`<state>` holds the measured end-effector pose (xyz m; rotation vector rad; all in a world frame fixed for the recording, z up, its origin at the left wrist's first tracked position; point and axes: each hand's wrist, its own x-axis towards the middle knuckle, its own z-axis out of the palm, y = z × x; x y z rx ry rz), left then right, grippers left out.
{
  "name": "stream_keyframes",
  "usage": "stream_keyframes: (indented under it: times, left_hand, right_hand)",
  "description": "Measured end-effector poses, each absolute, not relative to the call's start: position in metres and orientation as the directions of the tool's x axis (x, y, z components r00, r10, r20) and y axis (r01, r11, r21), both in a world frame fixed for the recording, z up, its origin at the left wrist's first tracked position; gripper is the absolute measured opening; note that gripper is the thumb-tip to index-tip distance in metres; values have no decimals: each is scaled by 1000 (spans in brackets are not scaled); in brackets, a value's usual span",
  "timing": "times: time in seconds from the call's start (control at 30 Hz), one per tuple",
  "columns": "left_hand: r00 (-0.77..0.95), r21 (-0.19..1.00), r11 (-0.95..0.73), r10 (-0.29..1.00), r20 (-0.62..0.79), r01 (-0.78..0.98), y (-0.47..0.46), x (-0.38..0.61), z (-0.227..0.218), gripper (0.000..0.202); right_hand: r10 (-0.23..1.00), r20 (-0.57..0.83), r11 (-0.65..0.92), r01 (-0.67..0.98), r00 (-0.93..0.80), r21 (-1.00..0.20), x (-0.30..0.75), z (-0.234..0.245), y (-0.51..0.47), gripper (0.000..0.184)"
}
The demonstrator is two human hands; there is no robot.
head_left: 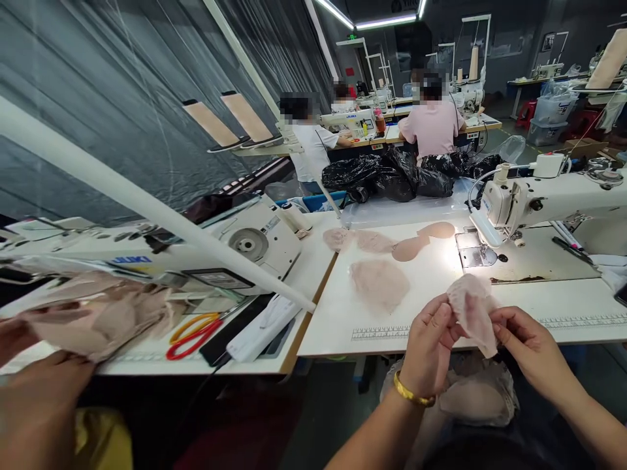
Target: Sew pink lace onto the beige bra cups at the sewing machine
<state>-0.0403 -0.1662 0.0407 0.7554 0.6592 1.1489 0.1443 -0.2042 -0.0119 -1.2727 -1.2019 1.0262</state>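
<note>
Just over the front edge of the white sewing table (323, 326), a small piece of sheer pinkish-beige fabric (473, 310) hangs between both hands. My left hand (434, 329), with a gold bangle at the wrist, pinches its left side. At its lower right edge, my right hand (516, 336) grips it between thumb and fingers. A sewing machine (519, 202) stands behind the hands, its lamp lighting the needle area. Farther left on the table lie a sheer fabric panel (379, 285) and a row of rounded beige pieces (410, 248).
At left, a co-worker's hands (49, 385) hold beige fabric (98, 320) by another sewing machine (245, 245). Scissors (196, 333) with orange and red handles lie there. A slanted white pole (161, 209) crosses the view. Black plastic bags (392, 175) sit behind the table. More people work farther back.
</note>
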Motion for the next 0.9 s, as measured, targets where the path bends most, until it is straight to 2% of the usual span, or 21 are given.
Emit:
stream_keyframes:
  times: [0.1,0.17,0.23,0.33,0.43,0.5,0.57,0.63,0.73,0.8,0.9]
  left_hand:
    - [384,969,-98,905,182,-228,-165,-44,56,38]
    - [439,945,-327,845,306,-30,-162,-45,59,30]
    - [450,904,-423,821,350,68,-159,-45,55,30]
    - [265,937,-339,913,308,79,-159,-46,42,23]
    - [102,991,-104,988,112,-85,-164,-51,28,28]
    - [158,970,93,986,-57,-225,-169,-54,21,44]
    - [301,899,297,932,-201,-322,-172,-54,16,57]
    - [368,826,410,890,-269,-388,-172,-51,14,62]
    - [265,856,313,940,-217,-411,-171,-46,13,55]
    - [249,905,229,958,-144,-358,-171,-44,14,49]
    - [323,925,200,942,-90,-324,-175,-42,15,47]
  right_hand:
    - [998,56,57,-35,28,-998,143,-15,-202,32]
    - [999,19,15,-147,-31,-989,139,-14,-202,30]
    - [995,-38,-57,-233,-89,-971,135,-11,-203,32]
    - [989,-114,-135,-274,-92,-952,128,-5,-204,40]
    - [995,-102,-103,-281,-20,-954,126,-4,-203,43]
    - [998,-58,-49,-274,24,-961,127,-10,-203,40]
    - [999,-27,-20,-249,25,-968,129,-17,-203,37]
    - [1000,-14,-19,-219,-23,-976,133,-23,-203,37]
    - [996,-9,-23,-159,-86,-987,142,-24,-199,47]
    - [999,-7,-8,-33,-36,-999,149,-20,-193,53]
    - [995,47,29,184,91,-982,156,-9,-183,44]
